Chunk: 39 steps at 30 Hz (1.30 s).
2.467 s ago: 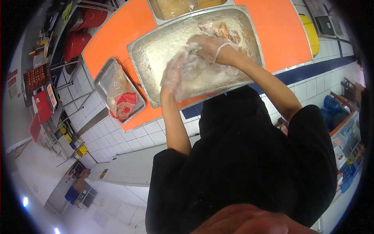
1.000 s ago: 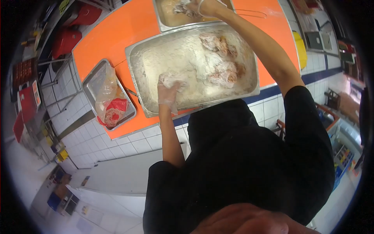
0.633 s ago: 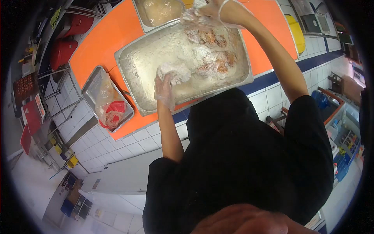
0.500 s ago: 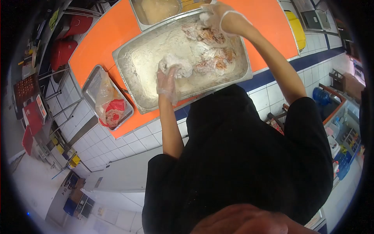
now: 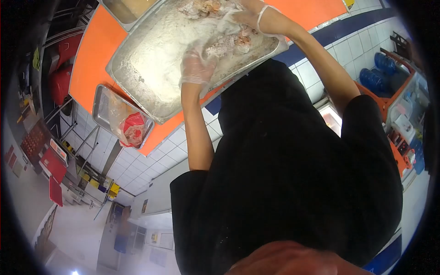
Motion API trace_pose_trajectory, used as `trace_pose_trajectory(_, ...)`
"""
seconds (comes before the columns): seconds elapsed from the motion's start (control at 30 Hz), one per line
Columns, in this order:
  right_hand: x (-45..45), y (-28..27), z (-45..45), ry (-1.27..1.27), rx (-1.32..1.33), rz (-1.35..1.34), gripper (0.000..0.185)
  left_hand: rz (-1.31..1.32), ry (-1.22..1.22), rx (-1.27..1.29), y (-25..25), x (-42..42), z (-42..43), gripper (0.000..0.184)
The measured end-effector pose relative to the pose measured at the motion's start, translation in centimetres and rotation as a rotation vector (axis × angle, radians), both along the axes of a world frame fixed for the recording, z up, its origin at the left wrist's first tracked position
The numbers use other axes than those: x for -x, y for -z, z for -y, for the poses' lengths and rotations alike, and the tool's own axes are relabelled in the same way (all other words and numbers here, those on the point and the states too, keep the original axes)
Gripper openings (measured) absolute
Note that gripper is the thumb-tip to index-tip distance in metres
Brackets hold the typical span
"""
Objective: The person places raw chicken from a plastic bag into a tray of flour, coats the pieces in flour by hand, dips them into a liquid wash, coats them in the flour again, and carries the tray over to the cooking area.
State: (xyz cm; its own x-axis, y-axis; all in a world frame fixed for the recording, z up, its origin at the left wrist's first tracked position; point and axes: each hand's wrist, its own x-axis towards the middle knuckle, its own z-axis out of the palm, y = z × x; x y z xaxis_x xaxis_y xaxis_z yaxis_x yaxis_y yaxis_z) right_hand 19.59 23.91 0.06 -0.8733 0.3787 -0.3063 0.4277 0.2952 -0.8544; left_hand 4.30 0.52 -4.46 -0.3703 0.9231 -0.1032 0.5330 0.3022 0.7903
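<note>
A large metal tray (image 5: 120, 75) holds white powder (image 5: 156, 59) and several powder-coated pieces. My left hand (image 5: 197, 68), in a clear plastic glove, is down in the powder near the tray's front side; its fingertips are blurred beside a coated piece (image 5: 222, 47). My right hand (image 5: 247, 17), gloved too, reaches into the tray's right part, over the coated pieces. Powder and blur hide its fingers, so whatever it may hold cannot be made out. Another coated piece (image 5: 204, 7) lies at the back of the tray.
A smaller metal tray (image 5: 101, 109) with a red and clear plastic bag (image 5: 133, 129) sits on the left of the orange table (image 5: 91, 59). Behind the large tray is a metal pan (image 5: 130, 9) of liquid. Blue bottles (image 5: 373, 81) stand far right.
My right hand has come from the back pan down to the coated pieces. My left hand has shifted beside them, and the lump it was touching is no longer distinct. The view has tilted.
</note>
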Motion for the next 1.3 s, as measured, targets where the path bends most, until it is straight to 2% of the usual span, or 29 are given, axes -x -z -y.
trace_pose_trajectory(0.03, -0.9, 4.5, -1.2, -0.109, -0.193, -0.002, 0.035, -0.129, 0.038, 0.046, 0.9, -0.6, 0.4, 0.044)
trace_pose_trajectory(0.07, -1.5, 6.9, -1.7, -0.216, -0.384, -0.006, 0.036, -0.136, -0.004, 0.108, 1.2, -1.0, 0.6, 0.042)
trace_pose_trajectory(0.13, -1.7, 5.4, -1.0, -0.142, -0.363, -0.086, 0.037, -0.154, -0.084, 0.224, 1.6, -1.5, 0.5, 0.039)
trace_pose_trajectory(0.27, -0.8, 3.5, -0.1, -0.096, -0.381, -0.086, 0.043, 0.027, -0.105, 0.06, 0.8, -2.1, -0.4, 0.034)
trace_pose_trajectory(0.37, 0.8, -0.3, 2.1, -0.361, -0.478, 0.392, 0.058, 0.128, -0.224, 0.043, 1.1, -3.2, -1.6, 0.031)
trace_pose_trajectory(0.43, 0.7, -0.2, 3.5, -0.35, -0.423, 0.362, 0.058, 0.197, -0.379, 0.033, 3.0, -4.1, -2.3, 0.028)
trace_pose_trajectory(0.47, 0.6, -0.1, 4.1, -0.345, -0.396, 0.348, 0.058, 0.245, -0.4, 0.015, 2.0, -4.7, -3.0, 0.027)
trace_pose_trajectory(0.53, 1.4, -0.3, 4.9, -0.33, -0.499, 0.431, 0.051, 0.343, -0.443, -0.023, 0.3, -5.4, -4.3, 0.026)
trace_pose_trajectory(0.57, 1.8, -0.2, 5.2, -0.321, -0.553, 0.471, 0.048, 0.423, -0.415, -0.076, 1.9, -4.9, -3.9, 0.025)
trace_pose_trajectory(0.67, 0.4, 0.9, 4.4, -0.231, -0.477, 0.361, 0.048, 0.479, -0.403, -0.126, 1.9, -2.2, -3.1, 0.038)
trace_pose_trajectory(0.77, -1.6, 4.6, 3.7, -0.163, -0.516, 0.118, 0.049, 0.129, -0.379, -0.166, 3.5, 0.1, -2.3, 0.057)
trace_pose_trajectory(0.87, -1.5, 1.8, 3.7, -0.21, -0.493, 0.306, 0.053, -0.418, 0.094, 0.043, 1.6, 1.3, -4.2, 0.058)
trace_pose_trajectory(0.97, -1.8, 1.3, 4.1, -0.131, -0.5, 0.259, 0.051, -0.364, 0.185, 0.494, 1.8, 2.1, -7.1, 0.063)
trace_pose_trajectory(1.03, -1.7, 1.2, 4.1, -0.155, -0.532, 0.236, 0.051, -0.16, 0.103, 0.275, 2.6, 3.7, -6.5, 0.058)
trace_pose_trajectory(1.1, -1.4, 0.7, 3.9, -0.174, -0.535, 0.221, 0.051, 0.011, -0.037, 0.178, 3.1, 4.7, -6.2, 0.053)
trace_pose_trajectory(1.17, -1.1, -0.4, 3.7, -0.198, -0.504, 0.221, 0.052, 0.161, -0.243, 0.206, 1.1, 4.3, -5.7, 0.048)
trace_pose_trajectory(1.23, -1.1, 0.6, 3.8, -0.187, -0.52, 0.2, 0.055, -0.091, -0.095, 0.244, 1.4, 4.8, -4.2, 0.047)
trace_pose_trajectory(1.3, -0.6, 0.4, 4.0, -0.177, -0.475, 0.223, 0.063, -0.083, -0.116, 0.269, 1.8, 4.6, -2.7, 0.047)
